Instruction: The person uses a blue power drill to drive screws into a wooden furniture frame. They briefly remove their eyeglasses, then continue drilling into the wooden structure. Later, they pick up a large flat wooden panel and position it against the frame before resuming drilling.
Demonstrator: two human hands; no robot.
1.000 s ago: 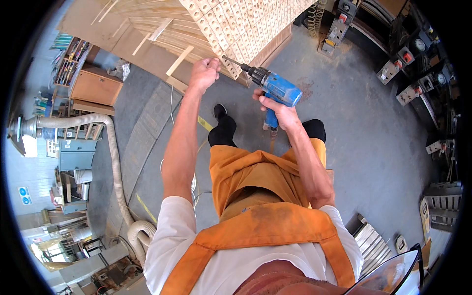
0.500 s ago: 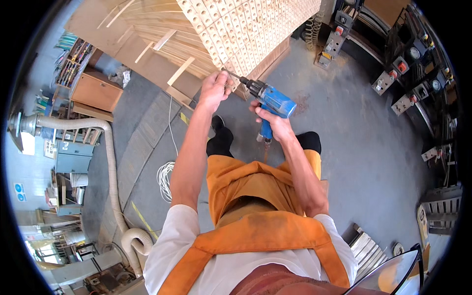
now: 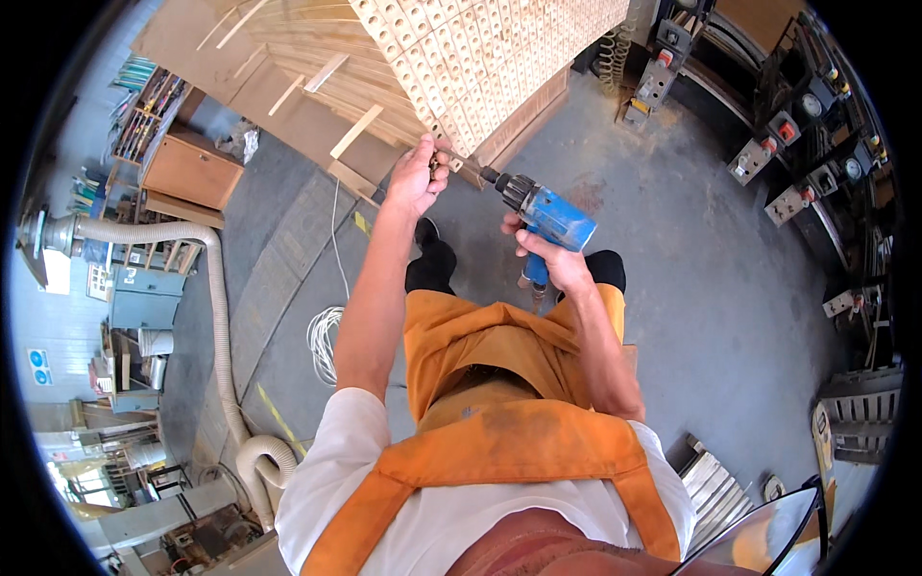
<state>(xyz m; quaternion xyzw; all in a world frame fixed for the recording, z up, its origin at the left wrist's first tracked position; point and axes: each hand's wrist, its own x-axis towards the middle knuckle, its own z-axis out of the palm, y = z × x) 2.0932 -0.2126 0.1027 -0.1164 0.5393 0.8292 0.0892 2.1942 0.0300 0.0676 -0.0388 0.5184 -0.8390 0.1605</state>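
My right hand [image 3: 555, 257] is wrapped round the grip of a blue pistol-shaped power drill [image 3: 560, 219] with a black chuck. Its long thin bit [image 3: 471, 163] points up and left toward my left hand [image 3: 419, 179]. The left hand's fingers are curled closed beside the near corner of a stack of pale wooden pieces [image 3: 480, 72] full of round holes. Small dark bits show between those fingers, too small to name. Whether the bit's tip touches the fingers or the wood is hard to see.
Loose wooden strips [image 3: 356, 132] lie on the board left of the stack. A coil of white cable [image 3: 325, 344] rests on the grey floor, left of my legs. Farther left runs a ribbed hose [image 3: 219, 326]. Machines with switch boxes [image 3: 768, 154] line the right side.
The drill and my right hand have shifted right and a little toward me. My left hand has dropped slightly nearer, its fingers still curled.
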